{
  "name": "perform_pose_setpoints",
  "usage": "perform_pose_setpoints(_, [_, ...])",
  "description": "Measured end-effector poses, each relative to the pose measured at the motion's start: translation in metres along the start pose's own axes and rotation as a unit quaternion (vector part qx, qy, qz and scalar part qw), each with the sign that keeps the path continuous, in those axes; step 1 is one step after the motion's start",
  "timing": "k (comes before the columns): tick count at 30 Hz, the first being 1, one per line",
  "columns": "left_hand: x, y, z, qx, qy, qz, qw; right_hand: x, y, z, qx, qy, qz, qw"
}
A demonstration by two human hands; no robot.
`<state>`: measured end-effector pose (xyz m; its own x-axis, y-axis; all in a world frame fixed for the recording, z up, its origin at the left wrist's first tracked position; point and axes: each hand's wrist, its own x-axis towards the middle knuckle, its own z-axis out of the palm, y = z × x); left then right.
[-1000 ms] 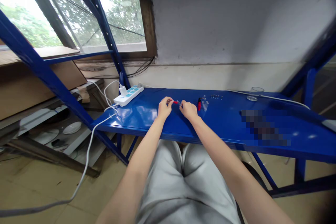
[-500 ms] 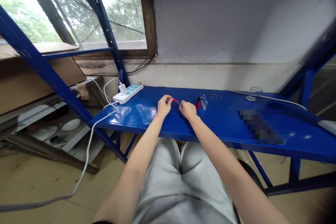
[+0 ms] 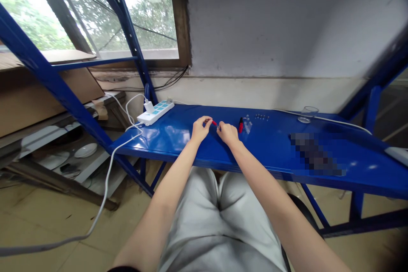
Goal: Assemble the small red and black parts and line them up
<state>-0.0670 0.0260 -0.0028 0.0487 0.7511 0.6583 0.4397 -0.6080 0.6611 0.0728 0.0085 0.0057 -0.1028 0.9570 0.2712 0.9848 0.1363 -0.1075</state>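
While my left hand [image 3: 201, 129] and right hand [image 3: 228, 133] are pinching a small red part [image 3: 214, 123] mid-desk, clear pieces [image 3: 247, 126] and small dark studs [image 3: 261, 116] are waiting untouched near the far edge of the blue steel desk [image 3: 159, 146].

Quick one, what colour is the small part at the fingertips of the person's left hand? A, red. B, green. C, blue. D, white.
A. The small part at the fingertips of the left hand shows bright red, right beside the right hand.
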Motion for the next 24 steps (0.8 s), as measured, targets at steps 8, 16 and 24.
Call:
perform_pose_setpoints(8, [0.000,0.001,0.001,-0.003,-0.032,0.008,0.999,0.000,0.002,0.003,0.023,0.029,-0.006,0.999])
perform_pose_setpoints(16, [0.002,-0.007,0.006,-0.048,-0.032,-0.052,0.997,0.000,0.001,0.006,0.071,0.069,-0.036,0.994])
perform_pose_setpoints(24, [0.003,-0.016,0.006,-0.070,-0.090,-0.094,0.989,-0.001,0.001,0.006,0.074,0.080,-0.046,0.993])
